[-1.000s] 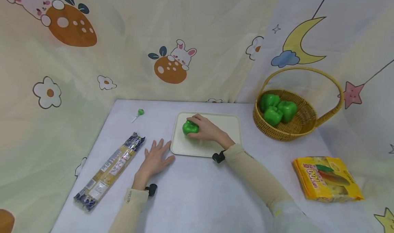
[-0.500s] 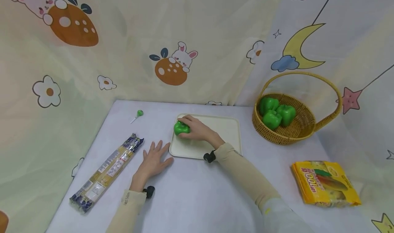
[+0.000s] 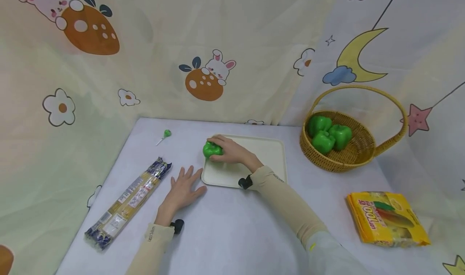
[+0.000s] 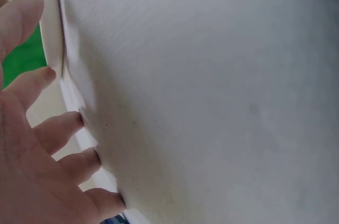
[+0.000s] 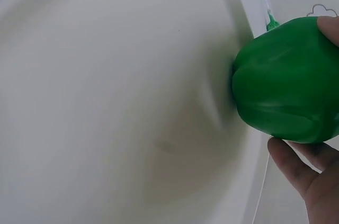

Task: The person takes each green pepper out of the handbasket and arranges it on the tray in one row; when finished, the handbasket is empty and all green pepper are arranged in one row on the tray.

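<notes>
My right hand (image 3: 230,150) holds a green bell pepper (image 3: 210,149) at the left end of a cream rectangular tray (image 3: 263,156). In the right wrist view the pepper (image 5: 288,81) sits between thumb and fingers, close against the tray's raised edge. Whether it bears on the tray, I cannot tell. My left hand (image 3: 181,192) lies with fingers spread on the white table, by the tray's front left corner. One fingertip is at the tray rim (image 4: 50,28) in the left wrist view.
A wicker basket (image 3: 357,145) with three green bell peppers (image 3: 323,141) stands at the back right. Nearer, on the right, lies a yellow mango-picture packet (image 3: 388,218). On the left are a long pack of noodles (image 3: 128,202) and a green lollipop (image 3: 167,133).
My right hand has carried the bell pepper left across the tray to its left edge. My left hand stays at the tray's corner. The head view has shifted slightly.
</notes>
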A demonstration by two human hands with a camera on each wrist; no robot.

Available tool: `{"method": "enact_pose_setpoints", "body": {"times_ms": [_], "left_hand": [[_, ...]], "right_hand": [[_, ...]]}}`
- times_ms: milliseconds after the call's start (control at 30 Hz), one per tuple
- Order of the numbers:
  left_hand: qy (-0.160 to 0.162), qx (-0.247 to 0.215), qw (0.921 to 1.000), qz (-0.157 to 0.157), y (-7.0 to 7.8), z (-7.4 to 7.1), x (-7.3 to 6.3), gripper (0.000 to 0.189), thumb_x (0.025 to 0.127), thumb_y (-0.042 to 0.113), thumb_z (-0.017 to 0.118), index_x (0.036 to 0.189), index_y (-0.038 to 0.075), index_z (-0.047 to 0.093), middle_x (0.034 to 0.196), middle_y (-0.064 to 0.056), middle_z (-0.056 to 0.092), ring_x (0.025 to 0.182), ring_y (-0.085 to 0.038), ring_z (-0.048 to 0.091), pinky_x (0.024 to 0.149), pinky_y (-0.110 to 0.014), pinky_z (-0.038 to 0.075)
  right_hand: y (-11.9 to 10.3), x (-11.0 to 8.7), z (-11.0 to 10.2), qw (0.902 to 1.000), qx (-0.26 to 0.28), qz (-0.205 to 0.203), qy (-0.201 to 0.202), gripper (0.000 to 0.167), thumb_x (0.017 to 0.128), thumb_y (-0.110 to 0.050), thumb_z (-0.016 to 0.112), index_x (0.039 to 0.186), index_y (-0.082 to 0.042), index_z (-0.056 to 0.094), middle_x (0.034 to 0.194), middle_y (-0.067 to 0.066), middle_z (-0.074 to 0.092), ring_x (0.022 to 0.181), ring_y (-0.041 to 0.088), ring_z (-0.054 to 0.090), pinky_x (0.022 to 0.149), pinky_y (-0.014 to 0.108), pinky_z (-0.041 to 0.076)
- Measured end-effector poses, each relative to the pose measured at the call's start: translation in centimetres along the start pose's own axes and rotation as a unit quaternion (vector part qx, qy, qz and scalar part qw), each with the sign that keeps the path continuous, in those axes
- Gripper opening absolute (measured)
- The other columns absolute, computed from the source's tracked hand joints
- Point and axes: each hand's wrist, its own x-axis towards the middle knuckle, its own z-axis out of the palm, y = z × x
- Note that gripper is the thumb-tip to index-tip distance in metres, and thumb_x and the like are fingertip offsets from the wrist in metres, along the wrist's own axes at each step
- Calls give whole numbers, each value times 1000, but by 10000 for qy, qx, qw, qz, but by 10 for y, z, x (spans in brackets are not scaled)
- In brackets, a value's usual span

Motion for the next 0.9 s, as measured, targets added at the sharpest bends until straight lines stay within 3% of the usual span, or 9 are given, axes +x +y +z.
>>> {"method": "enact_pose_setpoints", "body": {"times_ms": [533, 900], "left_hand": [[-59, 38, 10000, 5, -1, 3, 1, 72, 97, 50, 59, 158, 19, 34, 166, -23, 22, 153, -52, 9, 115, -81, 8], [-77, -54, 10000, 18, -2, 1, 3, 73, 97, 51, 59, 158, 20, 34, 166, -23, 22, 154, -52, 7, 115, -82, 7]], "right_hand": [[1, 5, 3, 9999, 103, 83, -75, 72, 94, -42, 68, 155, -20, 37, 158, 8, 39, 137, 27, 49, 112, 44, 48], [0, 7, 1, 9998, 147, 121, -89, 76, 92, -40, 71, 156, -22, 35, 153, 7, 42, 130, 25, 51, 109, 43, 50]]}}
